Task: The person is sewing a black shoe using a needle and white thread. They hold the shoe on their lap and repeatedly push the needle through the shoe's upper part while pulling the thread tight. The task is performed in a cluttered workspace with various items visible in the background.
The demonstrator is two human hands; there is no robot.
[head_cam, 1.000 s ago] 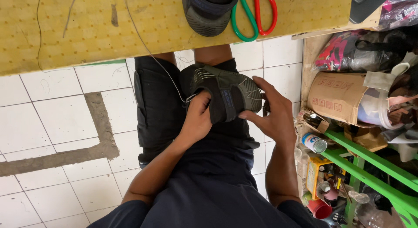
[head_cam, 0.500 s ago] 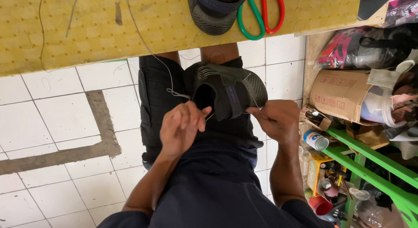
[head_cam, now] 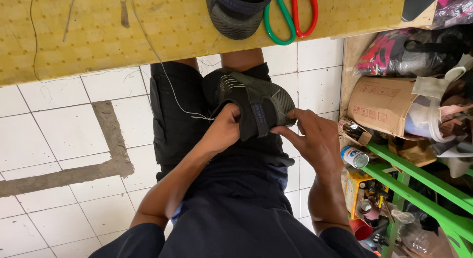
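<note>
A dark grey sandal [head_cam: 251, 103] with a strap lies on my lap. My left hand [head_cam: 224, 130] grips its near left side. My right hand [head_cam: 308, 135] pinches the sandal's right edge with thumb and forefinger. A thin white thread [head_cam: 167, 83] runs from my left hand up over the yellow table [head_cam: 98, 31]. On that table rest a second dark sandal [head_cam: 236, 11] and a pair of scissors [head_cam: 290, 16] with one green and one red handle.
White tiled floor [head_cam: 59, 130] with a grey cement strip lies to the left. On the right a green metal rack [head_cam: 419, 179] holds a cardboard box [head_cam: 384, 105], cans, bags and small clutter.
My left hand has gone from above the sandal's opening to a grip on its side. My right hand has moved up to pinch the sandal's right edge.
</note>
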